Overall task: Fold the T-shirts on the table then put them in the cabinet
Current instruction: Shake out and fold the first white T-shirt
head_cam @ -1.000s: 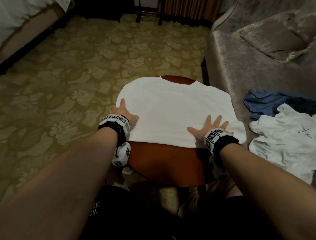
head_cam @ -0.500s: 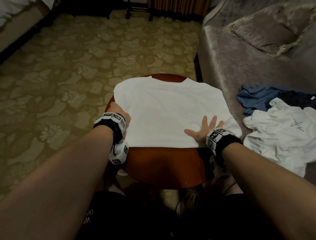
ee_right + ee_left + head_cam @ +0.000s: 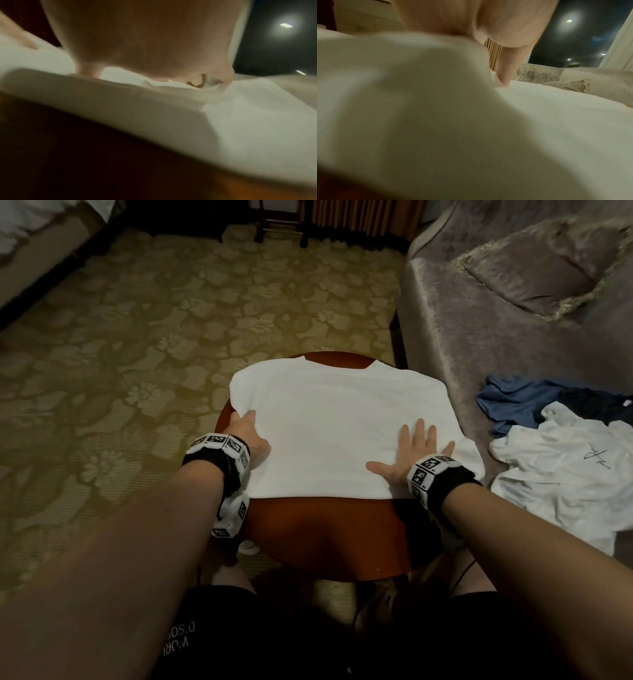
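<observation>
While the white T-shirt (image 3: 342, 433) lies spread over the round tabletop (image 3: 325, 539) at the centre of the frame, the fold itself looks barely begun: the step in hand seems to be gathering its left side. The left hand (image 3: 248, 433) sits at that edge, thumb on top and fingers apparently tucked under the cloth, gripping it. The right hand (image 3: 411, 453) lies flat with fingers spread wide, pinning the lower right part. Next, the left side likely needs lifting across toward the middle. The shirt looks smooth, neckline at the upper edge, right hem drooping over the rim.
</observation>
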A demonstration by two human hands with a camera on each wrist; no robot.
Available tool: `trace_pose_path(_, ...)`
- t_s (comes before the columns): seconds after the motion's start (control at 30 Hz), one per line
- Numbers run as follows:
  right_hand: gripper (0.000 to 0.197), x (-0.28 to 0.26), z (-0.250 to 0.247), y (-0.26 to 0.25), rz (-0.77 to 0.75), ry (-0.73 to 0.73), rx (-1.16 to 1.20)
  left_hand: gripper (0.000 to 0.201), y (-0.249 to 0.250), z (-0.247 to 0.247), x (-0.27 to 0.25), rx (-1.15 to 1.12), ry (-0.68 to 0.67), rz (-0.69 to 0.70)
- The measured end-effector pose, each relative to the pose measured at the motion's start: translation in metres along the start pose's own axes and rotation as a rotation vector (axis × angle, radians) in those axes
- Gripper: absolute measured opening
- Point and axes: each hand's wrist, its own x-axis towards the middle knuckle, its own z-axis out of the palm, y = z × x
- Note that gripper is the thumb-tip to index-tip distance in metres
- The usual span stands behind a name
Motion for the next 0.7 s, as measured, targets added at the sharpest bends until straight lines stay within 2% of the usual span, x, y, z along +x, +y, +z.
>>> trace_pose_path(0.17, 0.109, -0.001, 0.002, -0.037, -0.173, -0.080, -0.025, 0.051, -0.019, -0.010, 0.000, -0.003, 0.032, -0.029)
trace_pose_path(0.27, 0.107, 0.000, 0.011, -0.053, -0.186, -0.077, -0.015, 0.057, -0.033, -0.016, -0.003, -0.078, 0.040, -0.072)
trace_pose_path(0.33, 0.108, 0.001, 0.013, -0.062, -0.175, -0.092, -0.021, 0.069, -0.036, -0.024, -0.006, -0.136, 0.030, -0.082)
trace_pose_path(0.47, 0.111, 0.004, 0.002, -0.072, -0.170, -0.124, -0.033, 0.080, -0.020, -0.042, -0.016, -0.170, 0.029, -0.029)
trace_pose_path(0.5, 0.106, 0.006, -0.004, -0.071, -0.172, -0.132, 0.001, 0.078, -0.012, -0.046, -0.018, -0.186, 0.041, -0.005)
trace_pose_path(0.57, 0.082, 0.004, -0.017, -0.062, -0.180, -0.102, 0.161, 0.063, 0.005, -0.052, -0.023, -0.191, 0.092, 0.048)
trace_pose_path(0.63, 0.054, 0.001, -0.027, -0.045, -0.138, 0.025, 0.481, 0.055, 0.025, -0.055, -0.027, -0.185, 0.128, 0.089)
trace_pose_path(0.7, 0.032, -0.003, -0.037, -0.021, -0.052, 0.216, 0.662, 0.061, 0.045, -0.055, -0.030, -0.148, 0.155, 0.123)
